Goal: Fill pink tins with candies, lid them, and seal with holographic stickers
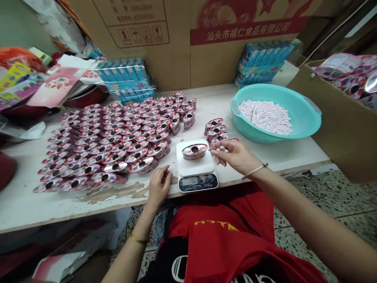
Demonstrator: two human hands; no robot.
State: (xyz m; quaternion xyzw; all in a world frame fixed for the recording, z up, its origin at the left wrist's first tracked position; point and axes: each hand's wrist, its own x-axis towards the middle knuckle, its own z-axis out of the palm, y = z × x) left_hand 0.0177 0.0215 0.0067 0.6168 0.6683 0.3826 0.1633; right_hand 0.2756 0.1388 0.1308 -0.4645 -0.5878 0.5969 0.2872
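Note:
A white kitchen scale (196, 167) sits at the table's front edge, with one red patterned tin (194, 151) upright on its plate; the tin has a dark round hole on top. My right hand (232, 155) is just right of the tin, fingers pinched around small white candies (223, 148). Left of the scale, my left hand (160, 182) rests on the table edge with curled fingers; whether it holds anything is hidden. A turquoise basin (306, 118) holds many small white candies (266, 117). Several similar tins (216, 130) stand between the scale and basin.
Rows of red tins (101, 147) cover the left of the table. Blue wrapped packs (126, 78) and more blue packs (262, 61) stand against a large cardboard box (188, 51). An open carton (332, 122) of shiny packages is at the right.

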